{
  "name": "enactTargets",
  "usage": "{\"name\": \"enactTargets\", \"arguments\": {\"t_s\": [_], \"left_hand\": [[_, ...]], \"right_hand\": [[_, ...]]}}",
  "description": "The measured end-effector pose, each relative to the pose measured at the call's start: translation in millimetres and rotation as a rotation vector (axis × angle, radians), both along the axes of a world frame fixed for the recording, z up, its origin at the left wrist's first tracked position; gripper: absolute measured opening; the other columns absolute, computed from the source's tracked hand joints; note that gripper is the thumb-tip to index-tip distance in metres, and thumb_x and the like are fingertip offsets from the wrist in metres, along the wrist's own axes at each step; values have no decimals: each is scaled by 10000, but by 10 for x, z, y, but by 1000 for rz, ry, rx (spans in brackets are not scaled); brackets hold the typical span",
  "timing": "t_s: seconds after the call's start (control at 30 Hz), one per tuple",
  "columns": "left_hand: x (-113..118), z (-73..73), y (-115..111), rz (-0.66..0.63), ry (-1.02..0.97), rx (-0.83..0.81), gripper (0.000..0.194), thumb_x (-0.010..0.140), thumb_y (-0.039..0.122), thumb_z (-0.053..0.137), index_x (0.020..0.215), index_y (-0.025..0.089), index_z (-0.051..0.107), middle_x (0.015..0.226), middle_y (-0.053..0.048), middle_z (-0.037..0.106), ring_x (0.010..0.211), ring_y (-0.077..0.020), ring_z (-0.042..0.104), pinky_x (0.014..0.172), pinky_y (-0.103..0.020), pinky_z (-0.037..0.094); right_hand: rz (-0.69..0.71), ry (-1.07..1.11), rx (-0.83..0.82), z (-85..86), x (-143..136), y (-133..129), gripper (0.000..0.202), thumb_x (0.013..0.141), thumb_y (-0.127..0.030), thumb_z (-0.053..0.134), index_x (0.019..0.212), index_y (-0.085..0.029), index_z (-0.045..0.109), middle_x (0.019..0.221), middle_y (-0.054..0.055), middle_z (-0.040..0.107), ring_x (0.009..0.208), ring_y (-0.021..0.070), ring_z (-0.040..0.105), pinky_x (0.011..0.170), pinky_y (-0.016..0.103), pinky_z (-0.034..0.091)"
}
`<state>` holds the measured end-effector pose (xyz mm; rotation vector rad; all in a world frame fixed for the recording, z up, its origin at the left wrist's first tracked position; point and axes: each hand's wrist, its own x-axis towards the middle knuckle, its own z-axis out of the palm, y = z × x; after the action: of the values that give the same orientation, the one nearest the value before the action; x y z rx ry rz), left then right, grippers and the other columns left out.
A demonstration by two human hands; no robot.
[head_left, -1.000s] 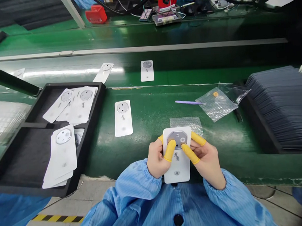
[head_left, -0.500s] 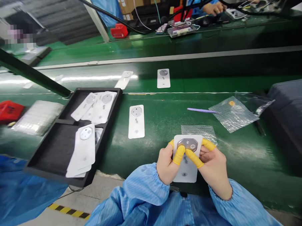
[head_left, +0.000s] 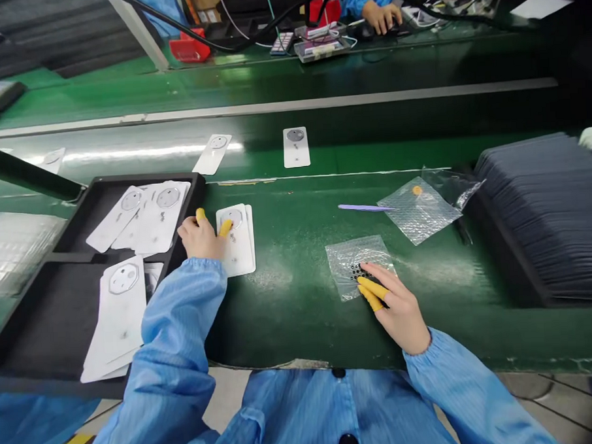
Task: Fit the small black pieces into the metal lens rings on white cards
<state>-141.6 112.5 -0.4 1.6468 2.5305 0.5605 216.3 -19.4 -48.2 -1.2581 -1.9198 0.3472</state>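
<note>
My left hand [head_left: 202, 238], with yellow finger covers, has its thumb on the left side of two overlapping white cards [head_left: 239, 250] and its fingers apart near the black tray's right edge. Each card that shows has a grey round part at its top. My right hand [head_left: 385, 300] touches small black pieces [head_left: 359, 271] lying on a sheet of bubble wrap [head_left: 341, 262]. Its covered fingertips are close together; whether a piece is between them is too small to tell.
White cards [head_left: 117, 308] lie in the black tray [head_left: 44, 305] at left. Two more [head_left: 297, 150] [head_left: 213, 153] rest farther back. A purple stick [head_left: 364, 208], another bubble sheet [head_left: 418, 216] and a box of dark sheets [head_left: 545, 217] are at right. A person's hand [head_left: 382, 16] is beyond.
The card I held in both hands now lies over the one at left, under my left thumb. My right hand has moved onto the bubble wrap. The view has shifted right.
</note>
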Motion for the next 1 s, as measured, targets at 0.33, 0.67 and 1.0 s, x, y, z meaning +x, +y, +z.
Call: {"name": "enactTargets", "arguments": {"t_s": [0.33, 0.67, 1.0], "left_hand": [[1694, -33, -1235, -432, -1438, -354, 513, 709, 551, 693, 976, 113, 686, 977, -151, 744, 940, -282, 697, 863, -407, 550], [1743, -74, -1321, -428, -1383, -339, 359, 791, 383, 658, 1039, 126, 695, 906, -121, 756, 831, -239, 724, 547, -239, 548], [1694, -251, -1334, -464, -1160, -340, 289, 851, 298, 537, 1020, 170, 733, 805, -81, 745, 712, -215, 708, 457, -230, 515]], "right_hand": [[98, 143, -39, 302, -110, -64, 427, 795, -51, 643, 1183, -226, 606, 1151, 110, 626, 1035, 224, 610, 852, 402, 547], [253, 3, 15, 380, -131, 32, 310, 871, -83, 494, 1125, -230, 595, 1055, 101, 640, 972, 205, 635, 777, 362, 579], [233, -61, -21, 3, -299, 36, 282, 888, -94, 430, 1150, -170, 500, 1089, 143, 562, 1023, 226, 589, 817, 372, 569]]}}
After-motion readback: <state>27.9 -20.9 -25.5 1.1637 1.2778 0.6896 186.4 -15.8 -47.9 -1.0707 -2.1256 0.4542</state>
